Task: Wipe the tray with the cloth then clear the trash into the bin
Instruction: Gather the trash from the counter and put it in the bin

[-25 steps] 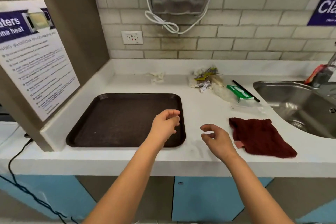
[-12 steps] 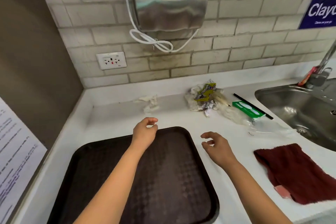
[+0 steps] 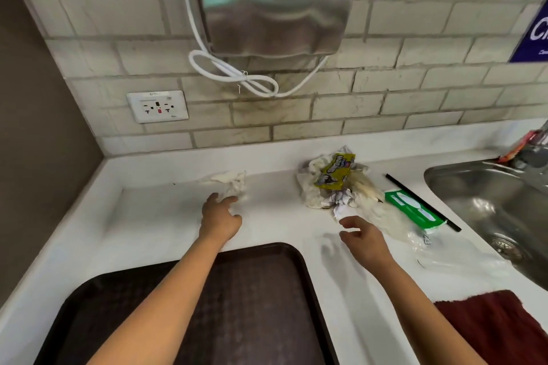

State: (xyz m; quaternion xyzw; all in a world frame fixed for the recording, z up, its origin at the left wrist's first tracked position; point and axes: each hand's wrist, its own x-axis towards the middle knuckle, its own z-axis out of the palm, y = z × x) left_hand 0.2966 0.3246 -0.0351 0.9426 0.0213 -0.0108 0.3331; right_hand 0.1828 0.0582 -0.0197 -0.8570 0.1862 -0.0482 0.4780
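Left hand [image 3: 221,221] empty, fingers loosely spread, just short of crumpled tissue [image 3: 231,181] near tabletop's back edge. Right hand [image 3: 366,241] likewise, nearing wrapper pile [image 3: 332,184]. Recommend gathering each wad whole.

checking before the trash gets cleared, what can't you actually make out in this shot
Head view only:
- Bin: not in frame.
- Tray: near part cut off by the bottom edge, middle covered by the left forearm.
- Red cloth: cut off at the bottom right corner.
- Trash pile: crumpled, wrapper print too small to read.
- Blue sign: cut off by the right edge.
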